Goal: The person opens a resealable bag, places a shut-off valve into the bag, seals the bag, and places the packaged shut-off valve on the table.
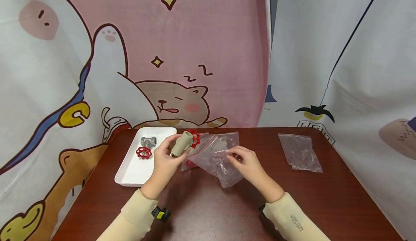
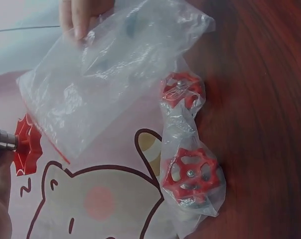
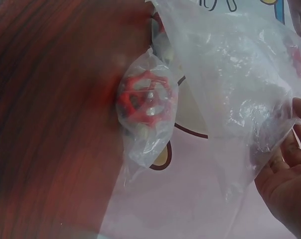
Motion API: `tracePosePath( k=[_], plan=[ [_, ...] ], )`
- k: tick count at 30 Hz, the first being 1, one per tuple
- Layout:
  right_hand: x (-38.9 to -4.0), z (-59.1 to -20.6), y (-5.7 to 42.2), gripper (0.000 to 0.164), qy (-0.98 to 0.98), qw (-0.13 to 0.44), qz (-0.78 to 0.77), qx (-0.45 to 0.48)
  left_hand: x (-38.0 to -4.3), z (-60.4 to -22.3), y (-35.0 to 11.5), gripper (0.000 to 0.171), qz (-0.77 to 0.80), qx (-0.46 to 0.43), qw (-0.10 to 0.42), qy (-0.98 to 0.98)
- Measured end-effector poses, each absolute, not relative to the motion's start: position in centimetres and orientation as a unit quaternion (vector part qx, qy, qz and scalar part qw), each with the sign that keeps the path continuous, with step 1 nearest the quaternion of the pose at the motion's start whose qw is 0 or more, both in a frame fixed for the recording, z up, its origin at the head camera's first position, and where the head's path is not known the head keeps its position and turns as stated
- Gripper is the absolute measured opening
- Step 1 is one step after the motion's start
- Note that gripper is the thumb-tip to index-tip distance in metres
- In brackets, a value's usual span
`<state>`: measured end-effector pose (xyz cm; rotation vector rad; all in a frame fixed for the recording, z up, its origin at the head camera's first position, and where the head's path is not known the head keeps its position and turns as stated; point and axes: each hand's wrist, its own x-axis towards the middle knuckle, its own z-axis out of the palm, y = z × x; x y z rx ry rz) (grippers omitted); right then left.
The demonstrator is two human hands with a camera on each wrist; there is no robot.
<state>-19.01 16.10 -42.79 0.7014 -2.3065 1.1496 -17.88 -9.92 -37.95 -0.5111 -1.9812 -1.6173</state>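
Observation:
My left hand (image 1: 165,158) grips a valve with a beige pipe body (image 1: 182,144) and a red handwheel (image 1: 195,139). In the left wrist view, its red handwheel (image 2: 28,145) sits beside the mouth of a clear zip bag (image 2: 90,79) with a red seal line. My right hand (image 1: 247,162) pinches that bag (image 1: 212,158) by its side; the bag looks flat. Behind it lie two bagged valves with red handwheels (image 2: 191,174), best seen in the left wrist view; the right wrist view shows one bagged valve (image 3: 148,99) near the bag.
A white tray (image 1: 130,176) stands at the left with a grey metal valve with a red handwheel (image 1: 144,152) in it. Another clear bag (image 1: 300,152) lies flat at the right of the brown table (image 1: 208,212). A printed cloth (image 1: 211,46) hangs behind the table.

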Motion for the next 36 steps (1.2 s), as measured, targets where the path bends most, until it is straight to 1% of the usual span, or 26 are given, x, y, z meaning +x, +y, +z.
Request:
tracePosePath(
  k=[2, 5, 11, 18, 26, 33, 36],
  plan=[
    [-19.0, -42.7, 16.0, 0.01, -0.841, 0.235, 0.418, 0.25, -17.5, -37.5, -9.6, 0.047, -0.58, -0.202, 0.273, -0.741],
    [-19.1, -42.6, 15.9, 0.011, -0.844, 0.234, 0.419, 0.239, -17.2, -37.1, -9.3, 0.047, -0.567, -0.211, 0.274, -0.747],
    [-19.2, -42.5, 15.9, 0.012, -0.845, 0.231, 0.424, 0.232, -17.1, -37.2, -9.1, 0.048, -0.579, -0.22, 0.25, -0.744],
    [-19.2, -42.2, 15.8, 0.011, -0.845, 0.228, 0.426, 0.23, -17.2, -37.4, -9.0, 0.049, -0.633, -0.215, 0.177, -0.722],
    [-19.0, -42.2, 15.7, 0.009, -0.841, 0.213, 0.441, 0.228, -17.1, -37.5, -8.8, 0.048, -0.642, -0.209, 0.119, -0.728],
    [-18.9, -42.4, 15.5, 0.008, -0.838, 0.206, 0.451, 0.228, -17.6, -39.1, -8.5, 0.048, -0.638, -0.207, 0.088, -0.736],
    [-18.9, -42.5, 15.5, 0.013, -0.834, 0.191, 0.46, 0.235, -17.1, -38.6, -8.4, 0.047, -0.637, -0.211, 0.078, -0.737]
  ],
)
